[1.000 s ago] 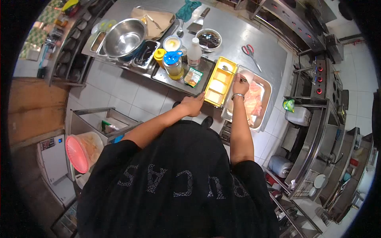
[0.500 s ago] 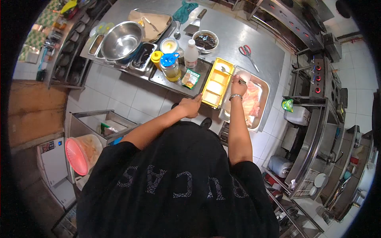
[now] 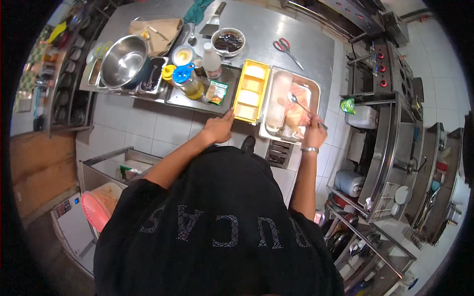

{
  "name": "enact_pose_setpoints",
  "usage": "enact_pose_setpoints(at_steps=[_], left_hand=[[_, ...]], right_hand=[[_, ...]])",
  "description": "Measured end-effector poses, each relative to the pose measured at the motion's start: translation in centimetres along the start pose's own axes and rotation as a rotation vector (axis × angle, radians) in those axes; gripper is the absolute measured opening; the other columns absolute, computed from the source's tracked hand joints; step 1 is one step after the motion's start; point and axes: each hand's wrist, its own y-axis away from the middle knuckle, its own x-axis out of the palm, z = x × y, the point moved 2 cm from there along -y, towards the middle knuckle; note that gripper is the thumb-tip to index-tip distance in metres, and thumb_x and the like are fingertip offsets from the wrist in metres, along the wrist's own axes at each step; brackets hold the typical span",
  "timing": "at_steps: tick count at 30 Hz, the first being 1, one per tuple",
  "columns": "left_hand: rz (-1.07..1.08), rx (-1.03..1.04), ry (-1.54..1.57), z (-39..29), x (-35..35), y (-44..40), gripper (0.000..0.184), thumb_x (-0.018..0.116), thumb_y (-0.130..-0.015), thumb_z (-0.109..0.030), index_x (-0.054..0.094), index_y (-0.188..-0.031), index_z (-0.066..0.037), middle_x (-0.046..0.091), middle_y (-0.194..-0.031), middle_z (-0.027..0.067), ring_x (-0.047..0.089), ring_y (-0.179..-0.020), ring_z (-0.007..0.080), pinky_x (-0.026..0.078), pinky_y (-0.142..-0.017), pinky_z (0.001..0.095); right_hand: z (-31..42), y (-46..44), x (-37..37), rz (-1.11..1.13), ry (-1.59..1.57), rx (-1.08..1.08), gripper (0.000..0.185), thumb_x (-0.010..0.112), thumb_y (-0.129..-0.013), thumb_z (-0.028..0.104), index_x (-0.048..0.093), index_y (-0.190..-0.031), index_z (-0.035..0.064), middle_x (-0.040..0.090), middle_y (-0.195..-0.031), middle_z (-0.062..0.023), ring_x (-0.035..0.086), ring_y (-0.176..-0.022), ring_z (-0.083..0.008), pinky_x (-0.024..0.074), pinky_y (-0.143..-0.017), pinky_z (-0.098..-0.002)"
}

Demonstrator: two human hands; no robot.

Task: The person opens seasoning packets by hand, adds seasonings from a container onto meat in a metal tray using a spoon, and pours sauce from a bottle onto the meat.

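My right hand (image 3: 314, 130) is closed around the handle of a metal spoon (image 3: 302, 107). The spoon's bowl is over pieces of raw, pale pink meat (image 3: 297, 118) in a steel tray (image 3: 318, 91). My left hand (image 3: 219, 129) has its index finger stretched out, touching the near left corner of a yellow container (image 3: 238, 104); its other fingers are partly bent. Compartments in that container hold white and pale contents, too small to name. It stands between the meat tray and a dark baking tray (image 3: 190, 103).
Scissors (image 3: 286, 51) lie behind the meat. Left of the yellow container are a seasoning packet (image 3: 216, 92), a white bottle (image 3: 212, 61), a blue-topped jar (image 3: 187, 84) and a big steel pot (image 3: 124, 61). A bowl of dark liquid (image 3: 228, 42) stands farther back.
My right hand has moved from the far end of the meat tray to its near right side, bringing the spoon over the meat. My left hand stays at the yellow container's corner. The view has shifted.
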Motion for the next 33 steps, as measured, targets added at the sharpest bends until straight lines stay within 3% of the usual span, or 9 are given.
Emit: enact_pose_setpoints(at_steps=[4, 9, 14, 17, 24, 28, 33], left_hand=[[0.010, 0.013, -0.014, -0.2, -0.1, -0.1, 0.081, 0.064, -0.087, -0.031, 0.026, -0.150, 0.003, 0.015, -0.162, 0.0143, 0.057, -0.117, 0.0373, 0.049, -0.094, 0.0480], [-0.015, 0.043, -0.086, 0.0, 0.3, -0.5, 0.086, 0.068, -0.085, -0.036, 0.027, -0.149, 0.005, 0.017, -0.160, 0.0196, 0.061, -0.112, 0.0382, 0.051, -0.090, 0.0483], [-0.018, 0.041, -0.101, -0.1, 0.5, -0.7, 0.087, 0.069, -0.084, -0.037, 0.029, -0.148, 0.005, 0.019, -0.160, 0.0205, 0.062, -0.110, 0.0383, 0.052, -0.089, 0.0484], [-0.018, 0.038, -0.092, -0.1, 0.0, -0.6, 0.086, 0.070, -0.084, -0.036, 0.029, -0.147, 0.006, 0.020, -0.159, 0.0205, 0.061, -0.110, 0.0379, 0.052, -0.089, 0.0481], [-0.045, 0.062, -0.055, 0.1, 0.0, -0.2, 0.084, 0.069, -0.083, -0.033, 0.030, -0.147, 0.005, 0.021, -0.159, 0.0201, 0.061, -0.111, 0.0379, 0.051, -0.091, 0.0481], [-0.032, 0.046, -0.034, 0.2, 0.0, -0.3, 0.082, 0.068, -0.084, -0.031, 0.030, -0.147, 0.005, 0.021, -0.159, 0.0200, 0.061, -0.111, 0.0389, 0.051, -0.092, 0.0478], [0.005, 0.013, -0.080, 0.5, 1.0, -1.1, 0.088, 0.068, -0.085, -0.035, 0.024, -0.150, 0.002, 0.014, -0.162, 0.0168, 0.059, -0.115, 0.0387, 0.051, -0.092, 0.0481]], right_hand=[[-0.9, 3.5, -7.0, -0.090, 0.103, -0.089, 0.030, 0.065, -0.095, 0.025, 0.069, -0.098, -0.0045, 0.068, -0.078, -0.0052, 0.052, -0.061, -0.0061, 0.0425, -0.051, -0.0209], [-4.2, 5.8, -9.8, -0.163, 0.130, -0.056, 0.028, 0.064, -0.096, 0.023, 0.068, -0.099, -0.0039, 0.071, -0.083, -0.0086, 0.054, -0.061, -0.0075, 0.0435, -0.053, -0.0212], [-5.6, 6.2, -9.6, -0.170, 0.040, 0.003, 0.029, 0.066, -0.095, 0.021, 0.067, -0.101, -0.0074, 0.071, -0.085, -0.0119, 0.054, -0.062, -0.0082, 0.0420, -0.054, -0.0206], [-6.1, 5.9, -9.7, -0.172, 0.111, -0.036, 0.027, 0.066, -0.095, 0.024, 0.069, -0.097, -0.0027, 0.072, -0.082, -0.0101, 0.056, -0.061, -0.0088, 0.0431, -0.053, -0.0215], [-5.5, 5.9, -9.5, -0.183, 0.012, 0.003, 0.025, 0.067, -0.093, 0.020, 0.068, -0.095, -0.0048, 0.072, -0.081, -0.0115, 0.056, -0.061, -0.0086, 0.0429, -0.052, -0.0208], [-4.2, 5.9, -8.8, -0.187, -0.103, 0.078, 0.025, 0.066, -0.095, 0.017, 0.066, -0.101, -0.0077, 0.070, -0.084, -0.0133, 0.055, -0.062, -0.0084, 0.0428, -0.052, -0.0186], [-2.1, 4.0, -3.6, -0.128, -0.159, 0.048, 0.027, 0.066, -0.095, 0.018, 0.065, -0.102, -0.0072, 0.069, -0.083, -0.0114, 0.055, -0.064, -0.0073, 0.0431, -0.052, -0.0188]])
